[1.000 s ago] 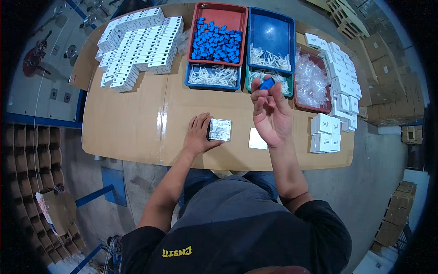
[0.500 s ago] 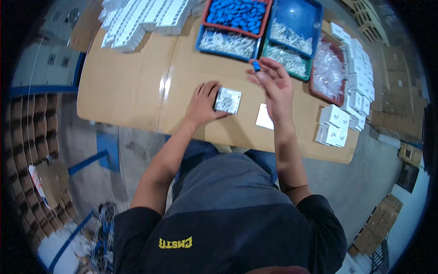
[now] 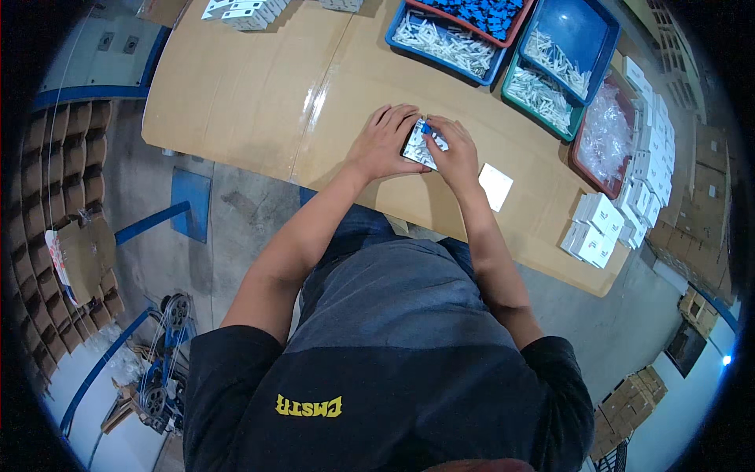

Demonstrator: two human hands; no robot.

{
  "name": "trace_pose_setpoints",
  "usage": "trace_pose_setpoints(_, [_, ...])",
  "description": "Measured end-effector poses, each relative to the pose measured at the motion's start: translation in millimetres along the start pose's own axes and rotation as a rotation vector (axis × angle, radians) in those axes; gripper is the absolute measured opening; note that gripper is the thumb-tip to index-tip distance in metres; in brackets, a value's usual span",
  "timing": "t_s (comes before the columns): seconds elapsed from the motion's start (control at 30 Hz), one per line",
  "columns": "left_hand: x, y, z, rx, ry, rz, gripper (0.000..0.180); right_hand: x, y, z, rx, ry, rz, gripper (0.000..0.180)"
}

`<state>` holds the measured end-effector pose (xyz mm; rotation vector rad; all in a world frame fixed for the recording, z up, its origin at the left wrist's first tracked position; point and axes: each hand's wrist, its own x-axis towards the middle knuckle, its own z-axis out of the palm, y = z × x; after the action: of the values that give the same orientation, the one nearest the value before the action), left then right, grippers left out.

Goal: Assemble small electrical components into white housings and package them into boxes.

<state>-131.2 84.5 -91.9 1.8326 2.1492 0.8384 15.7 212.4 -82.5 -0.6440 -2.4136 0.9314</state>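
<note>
A small square box [image 3: 417, 152] with a silvery-white, patterned top face lies on the table in front of me. My left hand [image 3: 383, 143] grips its left side, thumb along the near edge and fingers at the far corner. Over the box's right part bends my right hand [image 3: 458, 155], its fingertips pinching a small blue piece [image 3: 426, 128] against the far side of the box. The fingers partly hide the blue piece and the box's contents. Just right of my right wrist lies a flat white square [image 3: 495, 187].
Beyond my hands are a red tray [image 3: 521, 22] of blue pieces, a blue tray [image 3: 486, 80] and a green tray [image 3: 568, 137] of white pieces. A dark-red tray [image 3: 596, 182] holds clear plastic bags. White boxes [image 3: 594, 228] stack along the table's right edge; more stand far left.
My right hand has brought the blue piece down and left onto the box. The left hand remains at the box. The whole view has shifted and turned.
</note>
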Motion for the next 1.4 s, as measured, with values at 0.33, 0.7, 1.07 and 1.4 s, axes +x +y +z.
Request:
trace_pose_setpoints(0.33, [1.7,-1.0,0.6,-0.012,0.012,-0.011,0.097,3.1,1.8,4.2,-0.041,-0.062,-0.052,0.025])
trace_pose_setpoints(0.7, [1.0,-2.9,1.7,-0.009,0.003,-0.014,0.096,2.1,2.6,7.0,-0.113,-0.064,-0.059,0.024])
trace_pose_setpoints(1.07, [-0.2,-3.0,3.1,-0.007,-0.003,-0.015,0.097,-3.1,2.1,6.9,-0.104,-0.036,-0.073,0.025])
trace_pose_setpoints(1.4, [-1.0,-3.5,3.9,-0.001,0.014,-0.014,0.097,0.6,1.1,6.8,-0.120,-0.065,-0.052,0.025])
